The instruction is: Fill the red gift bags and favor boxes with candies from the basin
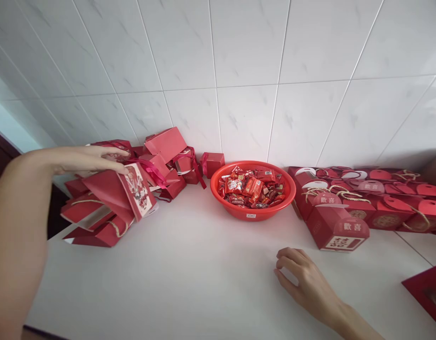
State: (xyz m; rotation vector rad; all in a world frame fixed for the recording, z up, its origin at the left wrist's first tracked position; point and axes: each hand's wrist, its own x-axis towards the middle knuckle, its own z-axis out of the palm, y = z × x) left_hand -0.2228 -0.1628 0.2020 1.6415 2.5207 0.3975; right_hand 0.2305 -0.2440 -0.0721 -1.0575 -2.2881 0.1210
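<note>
My left hand reaches over the pile on the left, its fingers closed on the top edge of a red paper gift box with a printed picture panel. The box tilts over other red boxes with rope handles; part of my grip is hidden behind it. Over the white table, my right hand holds nothing, with its fingers curled and a gap between them and the thumb. A red plastic basket full of wrapped sweets stands between the two hands, near the wall.
Several closed red boxes with rope handles stand in rows at the right. One box juts forward from them. Boxes with ribbons lie heaped at the back left. A red item is at the right edge. A tiled wall rises behind.
</note>
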